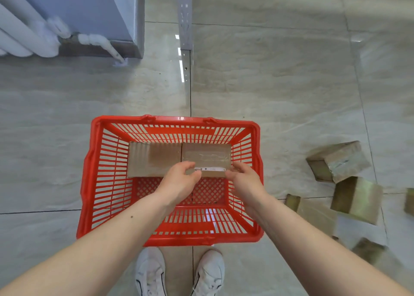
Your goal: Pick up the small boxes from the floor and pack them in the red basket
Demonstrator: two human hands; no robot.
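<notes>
The red basket [89, 174] stands on the tiled floor straight in front of me. Two small cardboard boxes lie side by side against its far wall: a plain one [152, 159] on the left and a taped one with a white label [207, 155] on the right. My left hand [179, 181] and my right hand [244, 179] reach into the basket, and their fingers grip the near corners of the taped box. Several more small boxes lie on the floor to the right, among them one [338, 161] and another [356, 199].
A grey wall base with white pipes [33, 33] fills the upper left. A perforated metal strip [186, 27] lies on the floor beyond the basket. My white shoes [152, 273] stand just behind the basket's near rim. Bare tiles lie left of the basket.
</notes>
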